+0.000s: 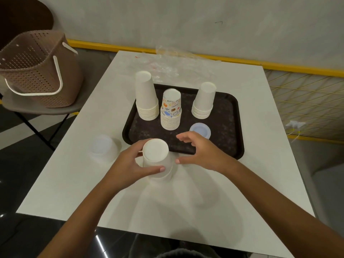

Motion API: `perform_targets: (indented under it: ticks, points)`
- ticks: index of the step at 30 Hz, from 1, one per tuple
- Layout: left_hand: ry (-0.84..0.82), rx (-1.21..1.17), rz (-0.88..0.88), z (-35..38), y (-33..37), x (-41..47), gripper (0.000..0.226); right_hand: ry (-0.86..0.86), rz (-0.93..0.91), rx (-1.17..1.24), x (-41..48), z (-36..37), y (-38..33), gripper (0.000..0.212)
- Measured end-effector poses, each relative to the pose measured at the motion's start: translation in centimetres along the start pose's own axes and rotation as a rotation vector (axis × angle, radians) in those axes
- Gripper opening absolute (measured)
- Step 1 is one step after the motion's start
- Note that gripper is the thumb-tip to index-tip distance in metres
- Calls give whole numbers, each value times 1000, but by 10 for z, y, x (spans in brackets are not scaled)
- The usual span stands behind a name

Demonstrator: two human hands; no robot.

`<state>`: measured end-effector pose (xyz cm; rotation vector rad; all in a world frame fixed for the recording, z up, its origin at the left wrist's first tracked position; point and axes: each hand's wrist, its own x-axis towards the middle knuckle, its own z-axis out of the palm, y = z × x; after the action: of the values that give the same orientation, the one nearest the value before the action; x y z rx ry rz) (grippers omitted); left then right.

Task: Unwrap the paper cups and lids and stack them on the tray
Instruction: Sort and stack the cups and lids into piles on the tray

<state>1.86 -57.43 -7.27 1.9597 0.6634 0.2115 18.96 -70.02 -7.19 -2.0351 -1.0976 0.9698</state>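
The left grip (pixel 128 164) is wrapped round a stack of white cups (pixel 156 157), holding it mouth-down on the desk (pixel 186 202) just short of the tray (pixel 223 116). I'd guess that is to lift it over the rim in one piece. The right grip (pixel 199 151) hovers just beside it, fingers loosely bent and holding nothing, likely ready to steady it.

On the tray stand a tall stack (pixel 146 97), a printed stack (pixel 171 110) and a short stack (pixel 203 101), all mouth-down for steadiness, with lids (pixel 200 130) in front. A blurred pale pile (pixel 103 148) sits on the desk to the left. Clear wrap (pixel 176 62) lies crumpled at the white desk's far end. A brown basket (pixel 35 69) rests on a chair (pixel 37 108) alongside.
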Motion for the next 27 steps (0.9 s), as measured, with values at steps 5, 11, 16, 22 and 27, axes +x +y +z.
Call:
perform_targets:
  ticks: [5, 11, 16, 22, 27]
  points:
    - [44, -34, 62, -11, 20, 3, 61, -82, -36, 68, -7, 4, -12, 81]
    - [51, -30, 143, -21, 47, 17, 59, -52, -116, 211, -6, 1, -35, 76]
    - [43, -10, 170, -26, 60, 32, 56, 36, -148, 230, -1, -8, -45, 82]
    - [0, -29, 184, -26, 76, 56, 53, 124, -166, 229, 6, -27, -48, 88]
    - [-48, -35, 238, -19, 98, 89, 51, 270, -173, 232, 21, -51, -45, 77]
